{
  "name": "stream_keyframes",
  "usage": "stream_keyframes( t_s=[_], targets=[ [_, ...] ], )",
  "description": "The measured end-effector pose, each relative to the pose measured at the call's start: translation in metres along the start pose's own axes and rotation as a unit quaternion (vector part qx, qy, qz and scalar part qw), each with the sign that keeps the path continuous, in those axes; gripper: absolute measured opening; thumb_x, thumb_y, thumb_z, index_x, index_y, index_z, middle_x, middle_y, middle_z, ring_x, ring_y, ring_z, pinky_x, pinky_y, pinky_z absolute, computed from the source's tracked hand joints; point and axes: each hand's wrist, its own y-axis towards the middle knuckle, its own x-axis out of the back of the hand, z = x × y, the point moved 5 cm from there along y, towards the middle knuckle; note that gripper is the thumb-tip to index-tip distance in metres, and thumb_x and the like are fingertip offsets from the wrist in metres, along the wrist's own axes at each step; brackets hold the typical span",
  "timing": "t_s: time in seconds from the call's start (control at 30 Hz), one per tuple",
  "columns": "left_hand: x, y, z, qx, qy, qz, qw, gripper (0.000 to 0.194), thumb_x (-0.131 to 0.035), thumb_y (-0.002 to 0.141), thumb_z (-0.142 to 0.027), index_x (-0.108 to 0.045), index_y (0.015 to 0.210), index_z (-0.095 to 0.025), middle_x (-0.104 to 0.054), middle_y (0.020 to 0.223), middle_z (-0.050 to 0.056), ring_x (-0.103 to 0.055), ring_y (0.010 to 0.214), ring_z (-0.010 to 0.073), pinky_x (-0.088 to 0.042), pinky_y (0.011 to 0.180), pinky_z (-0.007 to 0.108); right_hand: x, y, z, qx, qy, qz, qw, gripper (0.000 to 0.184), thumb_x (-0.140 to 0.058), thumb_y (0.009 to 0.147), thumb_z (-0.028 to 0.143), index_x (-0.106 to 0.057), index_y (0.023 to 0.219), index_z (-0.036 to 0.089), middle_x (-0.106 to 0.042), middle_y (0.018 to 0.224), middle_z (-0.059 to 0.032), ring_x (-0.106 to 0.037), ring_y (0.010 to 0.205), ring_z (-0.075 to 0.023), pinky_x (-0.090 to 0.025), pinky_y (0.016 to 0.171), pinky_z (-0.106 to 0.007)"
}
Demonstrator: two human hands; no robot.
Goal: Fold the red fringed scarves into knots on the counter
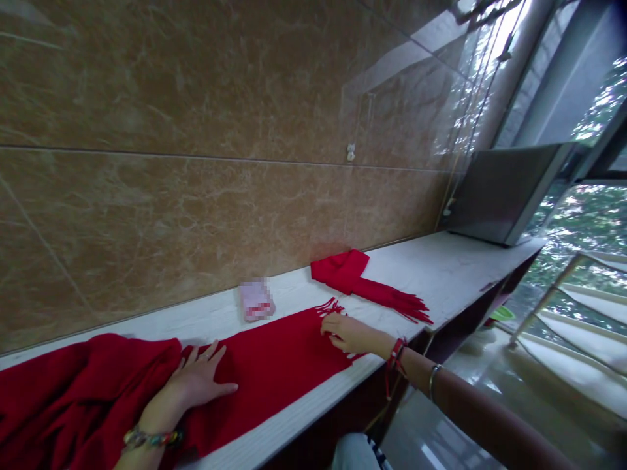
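A red fringed scarf is spread lengthwise along the white counter, its left part bunched in loose folds. My left hand lies on the cloth where the folds meet the flat stretch, fingers spread and palm down. Near the scarf's fringed right end is my right hand, its fingers loosely bent over the cloth. No pinched fold shows under those fingers, and part of the fringe is hidden by the hand. Behind it, a second red scarf rests folded over itself, fringe pointing right.
Against the brown tiled wall, a blurred pinkish packet lies on the counter. A grey metal box-like appliance stands at the counter's far end. To the right are a pale rack and a green basin below counter height.
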Motion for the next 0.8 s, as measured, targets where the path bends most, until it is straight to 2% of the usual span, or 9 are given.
stream_keyframes(
  t_s=[0.07,0.13,0.23,0.33,0.4,0.5,0.67,0.73,0.8],
  targets=[
    [0.008,0.002,-0.016,-0.008,0.020,-0.009,1.000,0.085,-0.054,0.060,-0.049,-0.030,0.133,-0.013,-0.018,0.142,0.012,-0.012,0.129,0.0366,-0.017,0.101,0.053,-0.001,0.003,-0.001,0.004,-0.003,0.008,1.000,0.023,-0.042,0.074,0.009,-0.057,0.089,0.016,-0.057,0.089,-0.0056,-0.050,0.087,-0.0157,-0.040,0.081,-0.029],
    [0.016,0.007,-0.048,-0.041,0.030,-0.039,0.998,0.079,-0.053,0.063,-0.043,-0.030,0.133,-0.013,-0.019,0.142,0.013,-0.014,0.129,0.0340,-0.020,0.101,0.052,-0.002,0.005,-0.003,0.007,-0.013,0.005,1.000,0.022,-0.042,0.073,0.009,-0.056,0.087,0.016,-0.057,0.087,-0.0055,-0.049,0.086,-0.0163,-0.040,0.080,-0.030],
    [0.021,0.019,-0.103,-0.100,-0.010,-0.119,0.988,0.067,-0.035,0.079,-0.050,-0.027,0.134,-0.013,-0.019,0.142,0.013,-0.016,0.130,0.0299,-0.022,0.100,0.050,-0.001,0.007,-0.003,0.016,-0.038,0.001,0.999,0.020,-0.042,0.073,0.010,-0.056,0.086,0.016,-0.056,0.085,-0.0055,-0.048,0.085,-0.0166,-0.039,0.080,-0.030],
    [0.006,0.032,-0.133,-0.113,-0.051,-0.126,0.984,0.067,-0.021,0.081,-0.059,-0.024,0.135,-0.019,-0.015,0.144,0.010,-0.010,0.131,0.0316,-0.019,0.098,0.057,-0.001,0.006,-0.006,0.036,-0.069,0.023,0.997,0.021,-0.042,0.073,0.011,-0.057,0.087,0.016,-0.057,0.085,-0.0053,-0.048,0.085,-0.0167,-0.038,0.081,-0.030],
    [-0.006,0.038,-0.136,-0.110,-0.054,-0.120,0.985,0.068,-0.018,0.080,-0.062,-0.024,0.135,-0.023,-0.013,0.144,0.008,-0.008,0.130,0.0334,-0.014,0.098,0.060,0.000,0.001,-0.013,0.050,-0.093,0.051,0.993,0.021,-0.041,0.074,0.011,-0.057,0.087,0.016,-0.058,0.087,-0.0059,-0.049,0.085,-0.0168,-0.038,0.081,-0.031],
    [-0.015,0.042,-0.129,-0.115,-0.054,-0.127,0.984,0.068,-0.018,0.079,-0.063,-0.023,0.135,-0.025,-0.012,0.145,0.007,-0.007,0.131,0.0331,-0.010,0.099,0.060,0.006,-0.017,-0.034,0.052,-0.120,0.083,0.988,0.023,-0.040,0.075,0.010,-0.058,0.088,0.015,-0.059,0.090,-0.0075,-0.050,0.086,-0.0170,-0.036,0.083,-0.032],
    [-0.013,0.041,-0.126,-0.113,-0.062,-0.129,0.983,0.067,-0.019,0.079,-0.062,-0.024,0.135,-0.025,-0.013,0.145,0.007,-0.007,0.131,0.0326,-0.010,0.099,0.060,0.026,-0.048,-0.069,-0.025,-0.129,0.104,0.986,0.021,-0.041,0.071,0.007,-0.058,0.080,0.015,-0.059,0.081,-0.0065,-0.052,0.080,-0.0167,-0.040,0.076,-0.029],
    [-0.013,0.041,-0.127,-0.114,-0.065,-0.127,0.983,0.068,-0.020,0.079,-0.062,-0.024,0.135,-0.025,-0.014,0.144,0.008,-0.007,0.131,0.0327,-0.010,0.099,0.060,0.033,-0.044,-0.064,-0.045,-0.125,0.071,0.989,0.021,-0.040,0.071,0.007,-0.058,0.078,0.015,-0.058,0.079,-0.0063,-0.051,0.079,-0.0165,-0.040,0.075,-0.029],
    [-0.012,0.040,-0.128,-0.116,-0.068,-0.126,0.983,0.067,-0.020,0.080,-0.062,-0.024,0.135,-0.024,-0.014,0.144,0.008,-0.008,0.131,0.0328,-0.010,0.099,0.060,0.034,-0.030,-0.044,-0.028,-0.107,0.035,0.993,0.021,-0.039,0.072,0.008,-0.057,0.080,0.016,-0.057,0.081,-0.0060,-0.050,0.081,-0.0163,-0.040,0.076,-0.029]
  ],
)
